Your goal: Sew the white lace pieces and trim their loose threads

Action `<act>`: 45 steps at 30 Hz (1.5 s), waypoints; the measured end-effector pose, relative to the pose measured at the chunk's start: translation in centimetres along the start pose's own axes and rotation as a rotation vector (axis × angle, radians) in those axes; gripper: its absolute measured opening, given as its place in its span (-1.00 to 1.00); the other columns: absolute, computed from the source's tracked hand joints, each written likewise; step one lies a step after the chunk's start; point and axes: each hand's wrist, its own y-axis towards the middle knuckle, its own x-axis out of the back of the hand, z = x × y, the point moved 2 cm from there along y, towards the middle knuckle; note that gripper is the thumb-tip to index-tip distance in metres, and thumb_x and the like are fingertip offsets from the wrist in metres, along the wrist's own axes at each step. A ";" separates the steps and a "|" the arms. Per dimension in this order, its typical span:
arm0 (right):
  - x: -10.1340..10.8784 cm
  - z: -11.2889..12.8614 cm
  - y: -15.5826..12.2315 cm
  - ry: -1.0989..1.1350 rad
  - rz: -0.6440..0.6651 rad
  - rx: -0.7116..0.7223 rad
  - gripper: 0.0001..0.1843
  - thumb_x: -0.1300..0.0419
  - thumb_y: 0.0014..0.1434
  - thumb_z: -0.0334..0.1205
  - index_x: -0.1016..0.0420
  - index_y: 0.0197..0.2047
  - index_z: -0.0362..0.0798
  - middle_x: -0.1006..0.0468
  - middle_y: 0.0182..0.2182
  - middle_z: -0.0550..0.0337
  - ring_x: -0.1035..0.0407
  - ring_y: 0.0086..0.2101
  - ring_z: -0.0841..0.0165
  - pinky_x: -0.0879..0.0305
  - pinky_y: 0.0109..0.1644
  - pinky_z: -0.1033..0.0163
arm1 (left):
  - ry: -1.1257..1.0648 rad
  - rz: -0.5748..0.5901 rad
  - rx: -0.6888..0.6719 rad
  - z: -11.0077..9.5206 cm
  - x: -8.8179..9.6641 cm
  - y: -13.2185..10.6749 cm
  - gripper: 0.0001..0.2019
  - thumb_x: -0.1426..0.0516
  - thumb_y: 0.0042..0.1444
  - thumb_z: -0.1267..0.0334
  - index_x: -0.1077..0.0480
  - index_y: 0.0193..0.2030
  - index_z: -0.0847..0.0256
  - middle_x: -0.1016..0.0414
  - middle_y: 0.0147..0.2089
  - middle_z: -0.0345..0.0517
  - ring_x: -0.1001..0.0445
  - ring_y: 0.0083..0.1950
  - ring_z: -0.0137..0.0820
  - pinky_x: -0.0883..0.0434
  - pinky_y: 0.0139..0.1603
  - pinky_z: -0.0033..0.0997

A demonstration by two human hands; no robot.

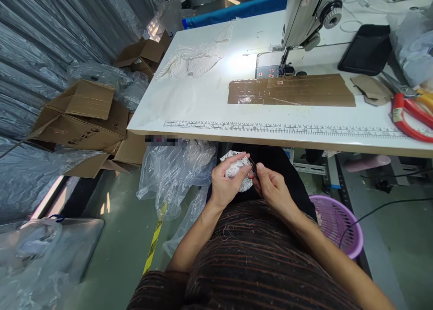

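Note:
My left hand [226, 181] is closed on a bunched piece of white fabric with small dark dots [241, 166], held above my lap. My right hand [272, 183] grips a small dark tool that looks like thread snips [253, 166]. Its slim tip meets the edge of the fabric near my left fingertips. Fingers cover much of the tool, so its blades cannot be made out. Both hands are close together, below the front edge of the white sewing table [203, 107].
A sewing machine [294, 25] stands on the table behind a taped brown cardboard strip [291, 91]. Red-handled scissors [399, 109] and a black pouch [365, 50] lie at right. Cardboard boxes [84, 120] are at left, with clear plastic bags [169, 179] below. A purple basket [355, 229] sits on the floor.

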 end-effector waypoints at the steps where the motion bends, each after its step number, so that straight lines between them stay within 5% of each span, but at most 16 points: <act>1: 0.0 0.0 0.0 0.001 -0.002 -0.002 -0.39 -0.10 0.17 0.37 -0.36 -0.47 -0.07 -0.11 -0.67 0.39 0.08 -0.65 0.54 0.17 -0.61 0.35 | -0.001 -0.003 -0.003 0.0 0.0 0.0 -0.67 -0.32 0.07 0.25 -0.55 0.01 0.17 -0.64 -0.02 -0.01 -0.63 -0.17 -0.35 -0.57 -0.12 -0.40; 13: 0.1 0.5 -0.3 0.015 0.001 -0.039 -0.38 -0.14 0.12 0.39 -0.34 -0.50 -0.06 -0.11 -0.67 0.39 0.08 -0.65 0.53 0.17 -0.61 0.35 | -0.029 -0.003 0.007 0.4 -0.1 0.1 -0.65 -0.33 0.05 0.23 -0.54 0.01 0.17 -0.62 0.01 0.02 -0.62 -0.05 -0.27 -0.56 0.02 -0.30; 39: 0.0 0.4 -0.5 0.034 -0.012 -0.054 -0.38 -0.12 0.15 0.38 -0.38 -0.45 -0.09 -0.11 -0.68 0.39 0.09 -0.66 0.55 0.19 -0.62 0.37 | -0.150 0.020 0.010 0.0 -0.4 0.1 -0.63 -0.33 0.04 0.29 -0.52 0.02 0.21 -0.64 -0.03 0.06 -0.62 -0.35 -0.43 -0.57 -0.29 -0.49; 45: -0.1 0.4 -0.5 0.026 -0.027 -0.029 -0.38 -0.14 0.13 0.38 -0.36 -0.48 -0.07 -0.07 -0.69 0.41 0.12 -0.66 0.55 0.21 -0.62 0.36 | -0.079 -0.006 -0.028 0.1 -0.3 0.0 -0.63 -0.33 0.05 0.25 -0.52 0.02 0.20 -0.64 -0.04 0.06 -0.64 -0.17 -0.32 -0.58 -0.12 -0.40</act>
